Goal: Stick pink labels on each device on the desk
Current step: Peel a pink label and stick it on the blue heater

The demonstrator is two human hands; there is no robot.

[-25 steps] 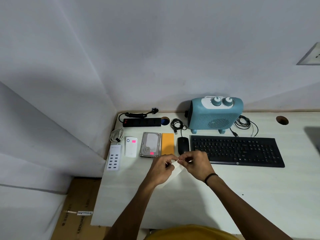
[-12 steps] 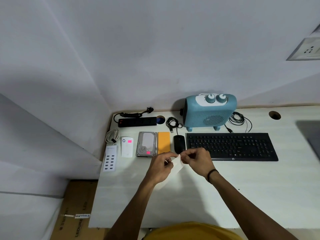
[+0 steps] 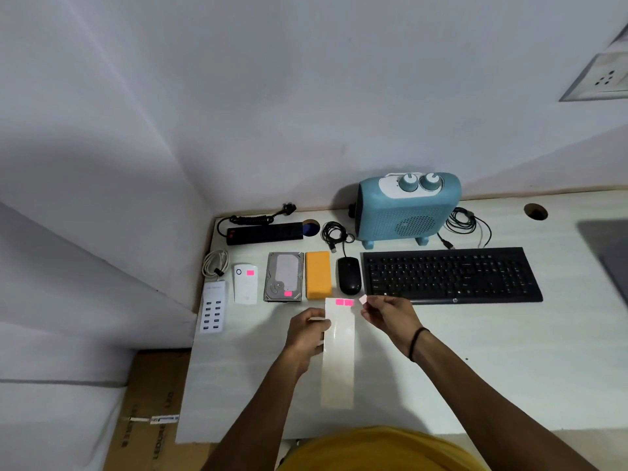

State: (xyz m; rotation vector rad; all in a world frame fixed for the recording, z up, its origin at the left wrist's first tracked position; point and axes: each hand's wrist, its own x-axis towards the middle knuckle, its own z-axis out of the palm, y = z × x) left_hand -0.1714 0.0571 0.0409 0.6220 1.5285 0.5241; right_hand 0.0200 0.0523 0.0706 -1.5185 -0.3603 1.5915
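Observation:
My left hand (image 3: 307, 334) grips the left edge of a long white backing sheet (image 3: 338, 362) that still carries two pink labels (image 3: 344, 302) at its far end. My right hand (image 3: 390, 314) pinches one peeled pink label (image 3: 363, 299) just in front of the black mouse (image 3: 349, 275). The white power bank (image 3: 245, 283) and the hard drive (image 3: 284, 277) each bear a pink label. The orange box (image 3: 318, 275), the mouse, the keyboard (image 3: 448, 274), the blue heater (image 3: 406, 209), the white USB hub (image 3: 213, 305) and the black power strip (image 3: 265, 232) show no label.
Coiled cables lie by the heater (image 3: 467, 224), behind the mouse (image 3: 334, 232) and above the USB hub (image 3: 214, 262). The desk (image 3: 475, 385) has cable holes at the back. A cardboard box (image 3: 149, 409) sits on the floor at the left. A wall socket (image 3: 601, 79) is at upper right.
The hands have parted: my right hand has peeled one pink label off the sheet and drawn it to the right. The backing sheet now hangs straight in my left hand.

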